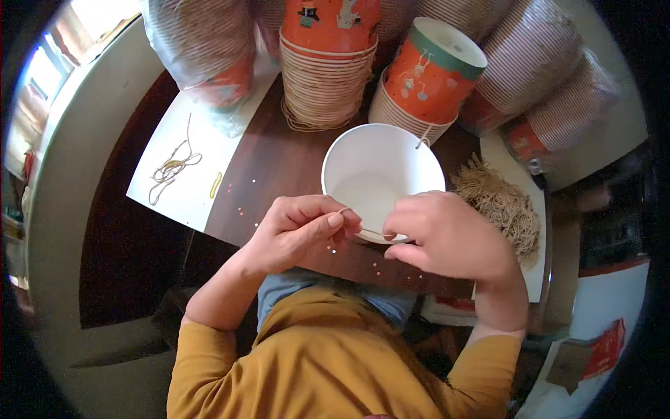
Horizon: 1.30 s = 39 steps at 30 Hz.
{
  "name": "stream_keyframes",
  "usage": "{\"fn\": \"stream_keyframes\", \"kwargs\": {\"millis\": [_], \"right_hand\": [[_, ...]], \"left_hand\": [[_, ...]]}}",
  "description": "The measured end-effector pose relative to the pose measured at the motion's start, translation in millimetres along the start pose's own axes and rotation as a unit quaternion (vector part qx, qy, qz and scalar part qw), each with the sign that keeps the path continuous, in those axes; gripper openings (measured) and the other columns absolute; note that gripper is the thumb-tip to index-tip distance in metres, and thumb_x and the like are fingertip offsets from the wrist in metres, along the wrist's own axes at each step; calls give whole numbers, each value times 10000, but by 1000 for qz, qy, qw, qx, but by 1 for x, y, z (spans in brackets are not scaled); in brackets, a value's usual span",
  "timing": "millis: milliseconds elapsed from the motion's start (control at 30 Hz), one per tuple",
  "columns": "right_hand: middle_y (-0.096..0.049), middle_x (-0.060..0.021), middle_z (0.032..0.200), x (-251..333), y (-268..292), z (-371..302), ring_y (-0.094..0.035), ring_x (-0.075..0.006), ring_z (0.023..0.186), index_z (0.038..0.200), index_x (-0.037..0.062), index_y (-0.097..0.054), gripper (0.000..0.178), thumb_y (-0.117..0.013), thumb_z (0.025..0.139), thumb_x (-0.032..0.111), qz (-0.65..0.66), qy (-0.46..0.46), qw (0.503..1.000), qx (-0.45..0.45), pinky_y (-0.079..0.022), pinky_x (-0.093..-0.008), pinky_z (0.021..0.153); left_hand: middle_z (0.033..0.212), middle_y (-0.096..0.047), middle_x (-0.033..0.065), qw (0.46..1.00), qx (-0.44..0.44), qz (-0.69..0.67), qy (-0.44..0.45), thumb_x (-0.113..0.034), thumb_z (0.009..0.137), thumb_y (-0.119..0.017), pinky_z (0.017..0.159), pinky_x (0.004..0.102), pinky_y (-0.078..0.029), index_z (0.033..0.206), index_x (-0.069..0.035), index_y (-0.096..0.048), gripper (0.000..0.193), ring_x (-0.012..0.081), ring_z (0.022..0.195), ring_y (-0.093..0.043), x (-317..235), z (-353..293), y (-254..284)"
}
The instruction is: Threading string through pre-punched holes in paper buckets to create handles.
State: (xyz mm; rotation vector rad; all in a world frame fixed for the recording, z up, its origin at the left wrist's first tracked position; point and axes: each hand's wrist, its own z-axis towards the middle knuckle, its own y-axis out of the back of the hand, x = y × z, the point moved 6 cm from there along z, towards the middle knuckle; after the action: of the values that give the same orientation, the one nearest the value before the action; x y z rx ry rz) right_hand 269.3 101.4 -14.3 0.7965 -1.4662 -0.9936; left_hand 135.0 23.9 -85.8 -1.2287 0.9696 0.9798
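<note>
A white paper bucket [380,167] stands open side up on the table in front of me. At its far right rim a short loop of cord is threaded through the wall. My left hand [307,227] is closed at the near rim, thumb and forefinger pinching a thin beige cord [371,232]. The cord runs along the near rim toward my right hand [443,234]. That hand is curled over the rim's near right side, its fingertips bent on the cord's other end; they partly hide it. A tangled heap of cords [502,209] lies to the right of the bucket.
Stacked orange and white paper buckets [328,77] rise at the back, some wrapped in clear plastic. One upturned bucket [436,73] has a green rim. Loose cords [174,167] lie on a white sheet [143,178] at the left. Small paper dots are scattered on the brown table [276,160].
</note>
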Motion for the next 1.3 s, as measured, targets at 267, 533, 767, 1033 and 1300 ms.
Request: {"fn": "stream_keyframes", "kwargs": {"millis": [267,533,767,1033,1300], "right_hand": [[-564,-92,720,15,24,46,-557,-238,638,769,38,-619,107,-678,764,126,122,124,984,34,-442,-348,570],[-603,-95,892,28,43,-3,-575,-257,817,855,41,-626,162,-714,718,43,-142,39,904,-402,-431,-381,749],[-564,-104,892,9,-17,-7,-592,-293,833,925,40,-633,221,-674,707,35,117,28,958,-262,-470,-397,746],[-506,-93,850,17,-29,-1,-539,-283,782,829,61,-543,154,-650,720,76,11,73,959,-274,-434,-413,718],[-517,-89,737,60,-54,-28,-574,-238,564,885,27,-558,189,-672,737,-2,-18,-97,941,-323,-473,-334,499]], "left_hand": [[814,-636,-22,984,-23,179,-6,-87,876,-648,613,202,-421,1019,14,-645,176,31,718,-530,-7,4,-16],[833,-617,33,990,-45,90,-96,-45,883,-608,658,207,-433,874,17,-596,64,67,757,-542,-6,-13,-5],[884,-608,50,997,31,47,-53,-29,887,-589,709,223,-448,907,18,-573,53,90,817,-558,9,-6,-6],[825,-633,17,993,-16,96,-72,-5,837,-649,625,216,-457,878,-1,-601,63,68,714,-560,2,-10,-3],[790,-665,93,874,-144,423,-192,35,720,-705,595,263,-493,844,-35,-622,165,182,644,-628,-21,-32,-25]]}}
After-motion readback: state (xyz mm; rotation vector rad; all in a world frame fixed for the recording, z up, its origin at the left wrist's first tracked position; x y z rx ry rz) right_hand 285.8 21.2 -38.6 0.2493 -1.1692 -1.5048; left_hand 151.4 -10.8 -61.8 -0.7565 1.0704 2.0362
